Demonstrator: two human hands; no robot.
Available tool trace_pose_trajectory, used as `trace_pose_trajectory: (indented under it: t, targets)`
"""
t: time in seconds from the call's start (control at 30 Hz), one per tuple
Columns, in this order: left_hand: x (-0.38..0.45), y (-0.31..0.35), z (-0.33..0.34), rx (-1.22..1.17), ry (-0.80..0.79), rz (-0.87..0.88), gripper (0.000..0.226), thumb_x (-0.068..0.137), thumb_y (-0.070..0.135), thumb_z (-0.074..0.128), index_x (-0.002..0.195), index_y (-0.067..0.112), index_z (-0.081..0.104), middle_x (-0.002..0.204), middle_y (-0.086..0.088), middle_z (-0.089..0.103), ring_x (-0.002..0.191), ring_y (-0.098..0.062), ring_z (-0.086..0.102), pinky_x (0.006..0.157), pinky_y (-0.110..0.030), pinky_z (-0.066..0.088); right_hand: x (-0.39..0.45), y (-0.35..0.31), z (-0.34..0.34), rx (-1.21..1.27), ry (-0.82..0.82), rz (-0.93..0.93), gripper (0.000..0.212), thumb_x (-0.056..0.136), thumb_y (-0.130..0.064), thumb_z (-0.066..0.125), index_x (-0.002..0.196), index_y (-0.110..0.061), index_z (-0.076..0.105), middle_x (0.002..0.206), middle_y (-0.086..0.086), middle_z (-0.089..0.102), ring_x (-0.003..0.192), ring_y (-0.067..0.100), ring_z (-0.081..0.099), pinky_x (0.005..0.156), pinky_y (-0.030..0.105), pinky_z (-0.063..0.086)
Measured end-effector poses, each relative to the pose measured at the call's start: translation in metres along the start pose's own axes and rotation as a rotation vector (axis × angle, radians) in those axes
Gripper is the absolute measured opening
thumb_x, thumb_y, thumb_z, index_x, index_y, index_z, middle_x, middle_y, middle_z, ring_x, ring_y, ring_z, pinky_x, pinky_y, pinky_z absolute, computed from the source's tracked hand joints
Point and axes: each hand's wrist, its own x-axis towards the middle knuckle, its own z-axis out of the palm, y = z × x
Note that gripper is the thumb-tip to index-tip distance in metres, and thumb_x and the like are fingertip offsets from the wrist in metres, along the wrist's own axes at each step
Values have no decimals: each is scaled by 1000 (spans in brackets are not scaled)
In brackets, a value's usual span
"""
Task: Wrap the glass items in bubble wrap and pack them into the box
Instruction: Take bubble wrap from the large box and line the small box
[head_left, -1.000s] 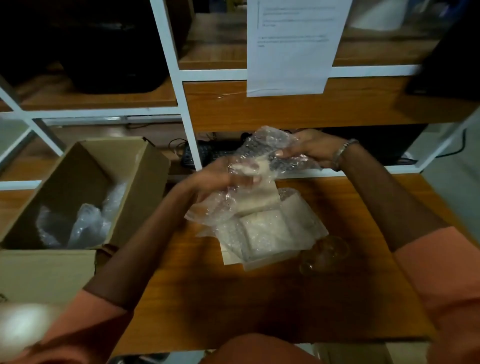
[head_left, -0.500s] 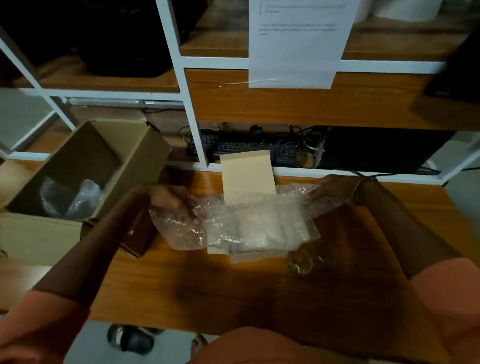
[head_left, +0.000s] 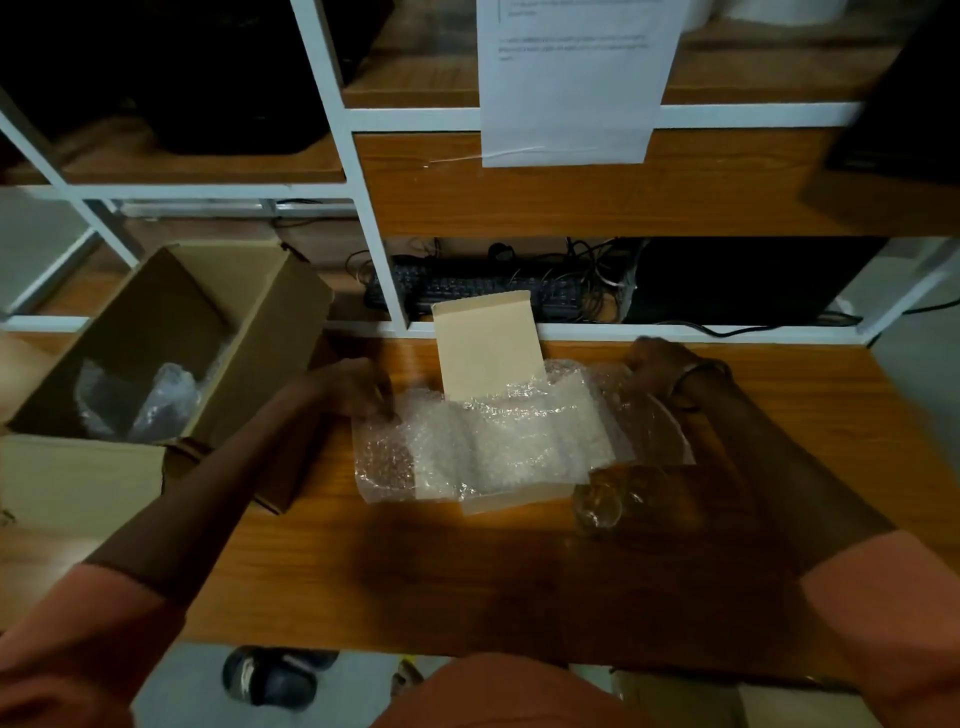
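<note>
Both hands are working the same sheet, well apart from each other. The left hand (head_left: 353, 387) is pressing down on the left edge of the bubble wrap (head_left: 483, 447), fingers pointing toward it, though blur is hiding whether they are pinching or just lying flat. The right hand (head_left: 657, 364) is sitting at the sheet's far right corner, seemingly holding it, but its grip is too dark to tell. The bubble wrap is lying spread across the wooden table (head_left: 467, 561), covering the near part of a tan cardboard sheet (head_left: 485, 343) whose far end is sticking out behind. A clear glass item (head_left: 602, 499) is resting on the table just beside the wrap's near right corner, under the right forearm. Off to the left, the open cardboard box (head_left: 218, 312) is holding a wrapped bundle (head_left: 150, 397). A white-framed shelf (head_left: 374, 218) is standing behind, with a paper notice (head_left: 571, 88) hanging on it.
</note>
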Motion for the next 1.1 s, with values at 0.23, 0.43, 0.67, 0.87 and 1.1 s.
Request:
trace_pose_trajectory:
  t: [0.23,0.43,0.67,0.87,1.1]
  targets:
    - [-39,51,15,220,431,278,35,94,47,76,120,25,69,119,1,73,103,-22,71,86,-42,60,-42,-93,26,-53,-121,-451,34,76,-24,91,107,-21,77,111,-3,74,103,15,67,90,34,55]
    - [-40,115,97,677,191,411,50,97,52,68,133,17,66,135,-10,67,123,-28,65,110,-45,48,-38,-106,62,-517,-211,-482,60,90,-28,79,145,-29,58,151,1,55,139,23,50,111,35,42]
    - [-10,106,132,922,141,348,80,98,59,60,154,5,45,164,-23,37,150,-37,38,120,-50,33,-15,-97,94,-825,-221,-541,86,90,-48,73,162,-38,28,172,7,22,157,27,25,120,47,23]
    - [2,109,132,899,57,313,66,99,55,61,146,10,57,153,-14,57,142,-31,52,121,-47,31,-2,-93,121,-901,-221,-544,90,93,-49,70,164,-40,16,173,6,18,159,28,17,125,53,15]
    - [2,123,134,831,64,246,50,103,51,58,130,11,69,140,-13,69,134,-30,61,124,-49,32,0,-103,101,-832,-193,-582,67,91,-46,73,153,-40,47,157,3,50,146,26,44,117,46,31]
